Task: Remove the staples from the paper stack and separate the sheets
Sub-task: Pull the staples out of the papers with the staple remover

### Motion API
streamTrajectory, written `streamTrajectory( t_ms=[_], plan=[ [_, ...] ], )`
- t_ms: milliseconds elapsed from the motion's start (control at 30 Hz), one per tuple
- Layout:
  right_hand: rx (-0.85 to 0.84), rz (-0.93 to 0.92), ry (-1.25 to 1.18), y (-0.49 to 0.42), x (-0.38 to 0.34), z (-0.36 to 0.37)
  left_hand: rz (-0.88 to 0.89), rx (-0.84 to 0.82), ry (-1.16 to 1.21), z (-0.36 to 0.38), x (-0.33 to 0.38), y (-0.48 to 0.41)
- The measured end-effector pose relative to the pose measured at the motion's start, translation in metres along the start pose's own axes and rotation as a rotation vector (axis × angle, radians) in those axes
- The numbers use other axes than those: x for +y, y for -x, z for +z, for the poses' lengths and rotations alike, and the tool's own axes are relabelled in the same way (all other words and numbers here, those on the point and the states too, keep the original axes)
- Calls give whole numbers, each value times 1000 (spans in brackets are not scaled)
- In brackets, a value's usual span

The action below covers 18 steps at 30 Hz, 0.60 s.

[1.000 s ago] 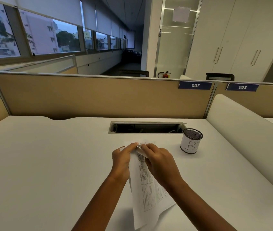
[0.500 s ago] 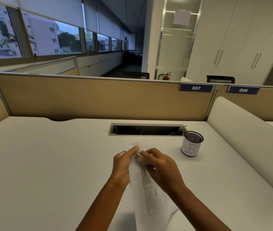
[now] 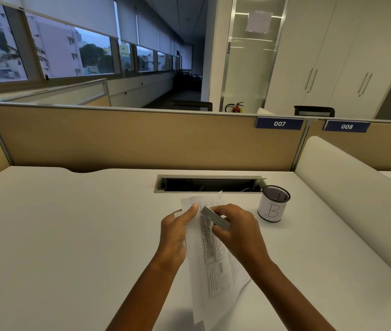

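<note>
The right hand [image 3: 238, 231] has drawn back slightly, so the flat metal tool [image 3: 215, 221], hidden a moment ago, now shows at the top of the paper stack [image 3: 210, 254]; prying at the staple is probably under way. Its fingers pinch the tool. The left hand [image 3: 175, 237] fingers grip the stack's upper edge above the bench [image 3: 70, 235].

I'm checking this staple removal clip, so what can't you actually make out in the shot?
Head view only:
- Staple: not visible; the metal tool and fingers cover that part of the paper stack.
- Sheet text: too small and blurred to read.
- Stack's near end: cut off by the bottom edge.
- Mesh cup contents: too dark to see.
</note>
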State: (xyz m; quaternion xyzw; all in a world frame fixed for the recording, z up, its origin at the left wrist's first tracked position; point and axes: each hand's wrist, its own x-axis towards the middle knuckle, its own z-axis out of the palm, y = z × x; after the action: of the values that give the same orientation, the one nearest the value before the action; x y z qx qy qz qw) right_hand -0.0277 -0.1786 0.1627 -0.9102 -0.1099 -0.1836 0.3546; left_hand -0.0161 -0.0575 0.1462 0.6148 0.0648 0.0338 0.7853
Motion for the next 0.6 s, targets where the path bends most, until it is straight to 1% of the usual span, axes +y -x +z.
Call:
streamTrajectory(
  t_ms=[233, 400, 500, 600],
  plan=[
    [19, -69, 116, 3, -4, 4, 12, 37, -14, 1, -3, 2],
    [2, -111, 192, 4, -11, 4, 63, 77, -117, 0, -2, 0],
    [-34, -147, 272, 5, -15, 2, 51, 53, -152, 0, 4, -1],
    [-19, -233, 335, 6, -22, -2, 41, 19, -204, 1, 11, -4]
  ],
)
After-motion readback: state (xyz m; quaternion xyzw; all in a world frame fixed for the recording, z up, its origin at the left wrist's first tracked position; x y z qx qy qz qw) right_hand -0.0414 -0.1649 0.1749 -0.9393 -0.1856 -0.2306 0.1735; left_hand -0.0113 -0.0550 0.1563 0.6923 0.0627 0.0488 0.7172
